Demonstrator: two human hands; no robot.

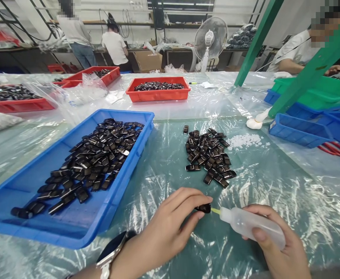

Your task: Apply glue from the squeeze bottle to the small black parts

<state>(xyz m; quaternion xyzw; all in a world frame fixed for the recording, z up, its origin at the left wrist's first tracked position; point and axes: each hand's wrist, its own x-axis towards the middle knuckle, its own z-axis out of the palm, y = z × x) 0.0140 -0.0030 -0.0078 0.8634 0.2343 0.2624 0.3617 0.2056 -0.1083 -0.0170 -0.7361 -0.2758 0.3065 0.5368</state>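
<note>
My left hand (177,219) pinches a small dark glossy plastic piece (204,208) between thumb and fingertips, just above the table. My right hand (277,236) is wrapped round a translucent squeeze bottle (254,224) lying nearly level. Its thin yellowish nozzle tip points left at the piece, close to its end; I cannot tell whether they touch. Beyond my hands lies a loose pile of similar dark pieces (206,153). Small white bits (244,141) are scattered to the right of that pile.
A blue tray (120,197) with many dark pieces stands at left. Red trays (158,95) sit farther back. At right are a green bin (312,95), a small blue bin (302,131), red-handled tool (334,149) and green post (300,83). A fan (207,40) and several people are beyond.
</note>
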